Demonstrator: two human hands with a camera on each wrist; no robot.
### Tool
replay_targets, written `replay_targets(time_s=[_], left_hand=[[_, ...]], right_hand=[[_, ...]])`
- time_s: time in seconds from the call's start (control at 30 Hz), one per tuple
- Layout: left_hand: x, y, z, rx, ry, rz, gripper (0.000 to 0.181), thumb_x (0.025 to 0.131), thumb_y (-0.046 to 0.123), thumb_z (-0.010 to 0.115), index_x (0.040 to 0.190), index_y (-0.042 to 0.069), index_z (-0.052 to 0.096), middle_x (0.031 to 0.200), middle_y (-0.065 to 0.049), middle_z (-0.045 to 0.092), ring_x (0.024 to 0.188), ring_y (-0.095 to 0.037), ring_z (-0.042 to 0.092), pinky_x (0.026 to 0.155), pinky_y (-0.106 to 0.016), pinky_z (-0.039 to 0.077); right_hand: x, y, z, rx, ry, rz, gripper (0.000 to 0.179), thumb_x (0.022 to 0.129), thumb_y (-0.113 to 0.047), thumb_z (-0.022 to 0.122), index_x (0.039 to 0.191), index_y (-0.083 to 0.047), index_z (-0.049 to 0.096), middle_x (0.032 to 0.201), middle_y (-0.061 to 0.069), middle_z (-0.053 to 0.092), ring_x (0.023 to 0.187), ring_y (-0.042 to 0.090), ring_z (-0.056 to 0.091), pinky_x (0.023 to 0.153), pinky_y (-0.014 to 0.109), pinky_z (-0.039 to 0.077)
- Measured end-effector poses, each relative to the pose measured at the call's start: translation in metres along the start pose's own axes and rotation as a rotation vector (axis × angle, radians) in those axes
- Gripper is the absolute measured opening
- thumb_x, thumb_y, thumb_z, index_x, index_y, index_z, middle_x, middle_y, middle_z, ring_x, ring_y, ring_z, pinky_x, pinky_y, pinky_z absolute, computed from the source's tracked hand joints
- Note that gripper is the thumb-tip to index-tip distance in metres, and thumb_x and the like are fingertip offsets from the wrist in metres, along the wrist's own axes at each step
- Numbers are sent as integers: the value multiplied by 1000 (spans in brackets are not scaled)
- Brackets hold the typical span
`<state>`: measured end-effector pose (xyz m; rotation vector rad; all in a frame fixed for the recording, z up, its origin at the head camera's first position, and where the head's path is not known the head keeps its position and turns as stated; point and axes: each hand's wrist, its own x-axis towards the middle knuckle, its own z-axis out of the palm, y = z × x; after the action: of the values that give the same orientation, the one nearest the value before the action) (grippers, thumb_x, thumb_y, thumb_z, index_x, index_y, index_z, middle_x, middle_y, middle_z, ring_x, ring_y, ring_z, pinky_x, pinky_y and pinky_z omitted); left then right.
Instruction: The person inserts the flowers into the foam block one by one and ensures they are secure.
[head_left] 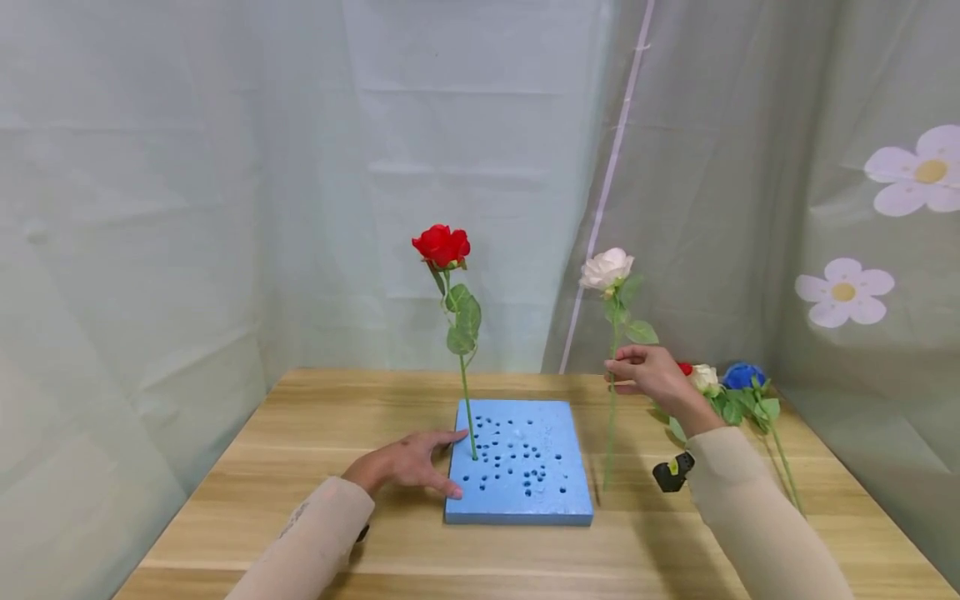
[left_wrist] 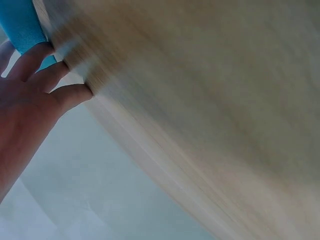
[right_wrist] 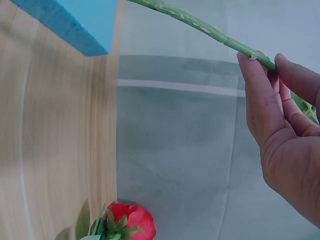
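Blue block, left hand spread against its left edge, right hand pinching white rose right of it

- In the head view, we are seeing soft light on the table, the right curtain looking greyer than the left curtain.
- We are noticing a shadow beside the right sleeve.
- In the left wrist view, we are facing dimness and a blurred table.
- In the right wrist view, we are getting a sharper stem.
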<state>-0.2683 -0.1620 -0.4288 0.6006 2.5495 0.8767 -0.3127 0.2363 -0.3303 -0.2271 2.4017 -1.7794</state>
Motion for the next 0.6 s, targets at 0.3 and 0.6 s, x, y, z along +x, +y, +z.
replay_targets(time_s=[0.3, 0.6], left_hand=[[-1, 0, 1, -19, -2, 18, 101, 73, 48, 88, 155, 15, 39, 157, -16, 37, 144, -36, 33, 115, -54, 30], [-2, 1, 1, -19, 4, 15, 100, 73, 47, 88, 154, 15, 39, 156, -18, 38, 144, -38, 33, 114, -55, 30]], right_hand=[[3, -5, 7, 4, 12, -17, 19, 101, -10, 60, 108, 7, 54, 102, 15, 64, 86, 14, 68, 89, 44, 56], [8, -12, 15, 30, 20, -56, 17, 100, -7, 61, 105, 7, 54, 96, 9, 65, 82, 13, 69, 86, 42, 58]])
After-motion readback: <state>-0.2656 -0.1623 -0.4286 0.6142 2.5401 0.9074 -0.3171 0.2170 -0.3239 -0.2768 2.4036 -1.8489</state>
